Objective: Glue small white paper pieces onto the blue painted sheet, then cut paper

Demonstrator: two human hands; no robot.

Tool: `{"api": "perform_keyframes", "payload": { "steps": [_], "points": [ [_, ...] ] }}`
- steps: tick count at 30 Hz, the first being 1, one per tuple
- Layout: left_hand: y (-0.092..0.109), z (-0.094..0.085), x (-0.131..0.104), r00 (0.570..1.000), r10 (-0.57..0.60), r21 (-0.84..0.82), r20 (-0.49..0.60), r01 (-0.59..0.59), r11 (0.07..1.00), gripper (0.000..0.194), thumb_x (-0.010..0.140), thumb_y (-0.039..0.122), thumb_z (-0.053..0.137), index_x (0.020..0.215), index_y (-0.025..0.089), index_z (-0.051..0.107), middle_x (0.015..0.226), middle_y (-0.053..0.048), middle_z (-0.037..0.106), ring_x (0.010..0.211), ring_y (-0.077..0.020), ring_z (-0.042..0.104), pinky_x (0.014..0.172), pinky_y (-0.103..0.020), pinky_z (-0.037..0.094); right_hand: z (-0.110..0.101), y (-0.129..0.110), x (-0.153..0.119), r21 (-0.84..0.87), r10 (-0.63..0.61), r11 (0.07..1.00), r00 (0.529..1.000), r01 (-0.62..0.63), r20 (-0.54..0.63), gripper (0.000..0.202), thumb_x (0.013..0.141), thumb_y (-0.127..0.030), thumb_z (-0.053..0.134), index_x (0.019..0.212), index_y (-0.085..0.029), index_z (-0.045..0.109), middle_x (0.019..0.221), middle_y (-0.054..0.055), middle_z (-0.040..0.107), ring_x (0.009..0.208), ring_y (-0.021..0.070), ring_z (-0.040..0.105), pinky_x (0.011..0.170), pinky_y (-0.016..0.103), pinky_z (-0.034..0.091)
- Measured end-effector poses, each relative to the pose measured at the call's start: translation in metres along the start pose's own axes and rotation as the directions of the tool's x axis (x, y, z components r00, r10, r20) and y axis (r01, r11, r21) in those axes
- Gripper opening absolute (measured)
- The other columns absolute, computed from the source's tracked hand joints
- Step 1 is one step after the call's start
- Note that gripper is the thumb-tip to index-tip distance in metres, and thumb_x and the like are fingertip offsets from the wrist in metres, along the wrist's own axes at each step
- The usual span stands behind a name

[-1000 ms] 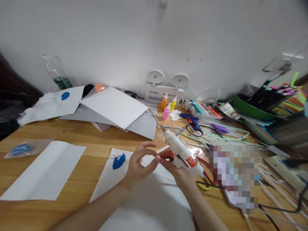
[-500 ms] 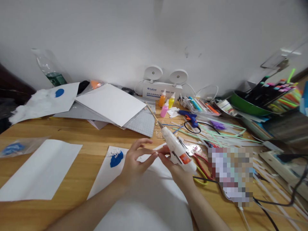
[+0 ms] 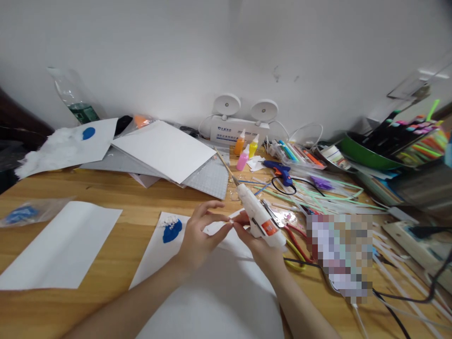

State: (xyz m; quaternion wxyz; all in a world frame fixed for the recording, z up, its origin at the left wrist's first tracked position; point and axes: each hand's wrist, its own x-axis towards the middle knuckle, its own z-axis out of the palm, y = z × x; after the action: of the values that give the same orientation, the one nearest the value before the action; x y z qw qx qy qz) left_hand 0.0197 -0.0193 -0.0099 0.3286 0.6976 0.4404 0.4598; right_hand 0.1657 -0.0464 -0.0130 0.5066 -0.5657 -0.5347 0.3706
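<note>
My left hand [image 3: 199, 233] pinches a tiny white piece [image 3: 231, 221] between thumb and index finger, its other fingers raised. Opposite it, the fingertips of my right hand [image 3: 256, 240] meet at the same white piece. A white glue gun [image 3: 259, 214] with an orange patch lies across my right hand, nozzle pointing up and left; how it is held is partly hidden. Both hands are over a large white sheet [image 3: 212, 292]. On that sheet, left of my left hand, is a blue shape [image 3: 172, 231] with small white bits along its upper edge.
A blank sheet [image 3: 63, 249] and a bag of blue material [image 3: 23, 214] lie left. Boards [image 3: 165, 150] are stacked behind. Small bottles [image 3: 243, 159], a blue glue gun [image 3: 280, 170], red-handled pliers [image 3: 298, 240] and cables crowd the right side.
The view has shifted slightly. Both hands keep nearly the same pose around the white piece, and the white glue gun has tilted a little.
</note>
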Motion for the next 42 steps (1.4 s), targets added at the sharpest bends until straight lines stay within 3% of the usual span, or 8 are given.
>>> {"api": "perform_keyframes", "payload": {
  "steps": [9,13,17,19,22,29,42],
  "points": [
    [0.003,-0.004,0.002,0.998,-0.005,0.001,0.064,0.005,1.000,0.007,0.073,0.025,0.060,0.074,0.022,0.066,0.104,-0.006,0.057,0.097,-0.0197,0.053,0.084,-0.033,0.041,-0.003,-0.002,-0.001,-0.089,-0.043,0.995,0.999,0.043,0.004,0.011,0.074,-0.028,0.059,0.079,-0.020,0.062,0.076,0.003,0.065,0.072,0.0184,0.060,0.066,0.029,0.047],
    [0.003,-0.005,0.005,0.991,-0.116,-0.200,0.064,0.127,0.972,0.004,0.071,0.023,0.063,0.071,0.021,0.065,0.103,-0.005,0.056,0.101,-0.0193,0.051,0.090,-0.033,0.035,-0.014,-0.009,0.000,0.022,-0.015,1.000,0.996,0.013,0.092,0.017,0.079,-0.031,0.052,0.084,-0.019,0.062,0.082,0.005,0.066,0.079,0.0198,0.060,0.069,0.031,0.047],
    [0.000,-0.007,0.010,0.950,-0.295,-0.600,0.105,0.297,0.743,0.001,0.067,0.023,0.066,0.067,0.022,0.066,0.102,-0.003,0.054,0.102,-0.0168,0.047,0.084,-0.028,0.037,-0.024,-0.008,0.005,0.263,-0.031,0.964,0.981,-0.021,0.189,0.017,0.079,-0.034,0.053,0.084,-0.019,0.059,0.076,0.005,0.064,0.069,0.0181,0.059,0.063,0.031,0.047],
    [0.000,-0.009,0.013,0.929,-0.349,-0.703,0.123,0.330,0.630,0.002,0.064,0.024,0.068,0.066,0.023,0.067,0.103,-0.001,0.053,0.104,-0.0158,0.045,0.083,-0.026,0.037,-0.028,-0.004,0.007,0.340,-0.060,0.940,0.973,-0.019,0.221,0.018,0.077,-0.036,0.054,0.081,-0.019,0.059,0.074,0.004,0.062,0.063,0.0172,0.057,0.059,0.030,0.045],
    [0.003,-0.013,0.015,0.913,-0.382,-0.771,0.141,0.344,0.537,0.005,0.062,0.025,0.069,0.067,0.024,0.068,0.105,0.000,0.053,0.106,-0.0153,0.042,0.084,-0.025,0.035,-0.032,-0.001,0.007,0.370,-0.086,0.929,0.963,-0.015,0.256,0.018,0.077,-0.036,0.053,0.077,-0.019,0.059,0.070,0.003,0.059,0.060,0.0163,0.055,0.057,0.030,0.043],
    [0.006,-0.017,0.015,0.919,-0.374,-0.758,0.124,0.331,0.562,0.008,0.059,0.029,0.072,0.065,0.025,0.068,0.103,-0.001,0.055,0.105,-0.0190,0.045,0.086,-0.032,0.036,-0.034,0.002,0.001,0.212,-0.040,0.977,0.936,-0.038,0.350,0.025,0.074,-0.041,0.054,0.064,-0.018,0.057,0.061,0.004,0.056,0.060,0.0184,0.052,0.055,0.031,0.041],
    [0.009,-0.017,0.014,0.914,-0.368,-0.793,0.169,0.348,0.500,0.007,0.061,0.027,0.071,0.067,0.026,0.068,0.100,0.001,0.055,0.093,-0.0145,0.050,0.081,-0.029,0.038,-0.034,0.010,-0.001,0.296,-0.054,0.953,0.930,-0.061,0.364,0.021,0.070,-0.036,0.058,0.059,-0.018,0.057,0.055,0.002,0.053,0.054,0.0165,0.050,0.051,0.030,0.042]
  ]
}}
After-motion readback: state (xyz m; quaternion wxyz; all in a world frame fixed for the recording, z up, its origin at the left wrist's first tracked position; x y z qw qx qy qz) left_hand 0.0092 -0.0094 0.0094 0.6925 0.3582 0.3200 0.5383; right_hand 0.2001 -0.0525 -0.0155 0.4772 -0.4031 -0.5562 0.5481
